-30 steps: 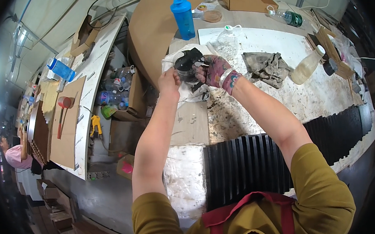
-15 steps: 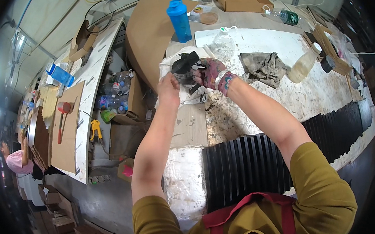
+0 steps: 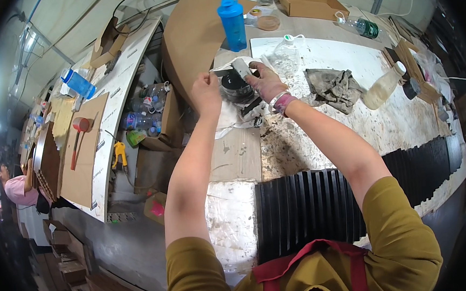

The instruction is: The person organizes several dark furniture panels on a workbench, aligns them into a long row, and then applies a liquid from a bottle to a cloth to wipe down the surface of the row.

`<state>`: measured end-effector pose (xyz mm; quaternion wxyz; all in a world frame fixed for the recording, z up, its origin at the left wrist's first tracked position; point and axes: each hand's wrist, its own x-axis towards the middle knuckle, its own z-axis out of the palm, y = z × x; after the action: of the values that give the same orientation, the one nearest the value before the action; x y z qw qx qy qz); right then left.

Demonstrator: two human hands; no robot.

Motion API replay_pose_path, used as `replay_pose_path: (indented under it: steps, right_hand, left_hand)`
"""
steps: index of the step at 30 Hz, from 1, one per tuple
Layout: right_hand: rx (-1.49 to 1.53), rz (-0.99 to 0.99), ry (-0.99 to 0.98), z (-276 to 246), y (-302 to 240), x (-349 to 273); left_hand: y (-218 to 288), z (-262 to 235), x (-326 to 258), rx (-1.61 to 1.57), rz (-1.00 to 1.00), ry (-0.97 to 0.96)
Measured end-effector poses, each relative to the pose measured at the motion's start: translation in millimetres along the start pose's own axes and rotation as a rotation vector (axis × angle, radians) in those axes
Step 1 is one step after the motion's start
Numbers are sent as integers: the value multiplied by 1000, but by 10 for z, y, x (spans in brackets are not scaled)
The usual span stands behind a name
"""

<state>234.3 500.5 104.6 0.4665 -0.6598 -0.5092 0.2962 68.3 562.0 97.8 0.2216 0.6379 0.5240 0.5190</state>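
Note:
Closed fingers of my left hand [image 3: 206, 95] pinch the end of a narrow dark strip [image 3: 220, 73], held just above a round black tub [image 3: 237, 89]. My right hand [image 3: 268, 83], its skin stained dark, grips a small grey block [image 3: 241, 68] beside that strip. Whether the block touches the strip I cannot tell. The tub stands on a crumpled white cloth [image 3: 229, 118], with a short black piece [image 3: 252, 107] near its right side. Close to my body, many long black strips [image 3: 308, 210] lie side by side on the worktable.
Behind the tub stands a blue bottle [image 3: 233, 26]. To the right are a clear bottle [image 3: 286, 55], a grey rag [image 3: 334, 89] and a cloudy bottle [image 3: 384, 87]. A side table on the left holds a red mallet [image 3: 79, 135]; a person in pink [image 3: 20, 190] sits beyond it.
My right hand has shifted up from beside the tub and now shows the grey block. My left hand has risen slightly with the strip end. The whole view has shifted a little.

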Motion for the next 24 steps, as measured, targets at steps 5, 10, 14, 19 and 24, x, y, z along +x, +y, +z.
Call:
replay_pose_path:
  steps: [5, 10, 14, 19, 24]
  right_hand:
    - [-275, -83, 7, 142, -268, 57]
    - [-234, 23, -103, 114, -360, 229]
    - [-27, 25, -130, 72, -159, 426]
    - [648, 304, -242, -114, -21, 342]
    - [364, 175, -309, -177, 30, 210]
  left_hand:
    - [294, -182, -113, 56, 238, -132]
    - [247, -193, -153, 187, 415, -245]
    - [255, -118, -129, 189, 536, -178]
    - [196, -279, -22, 287, 468, -152]
    - [320, -251, 28, 293, 443, -90]
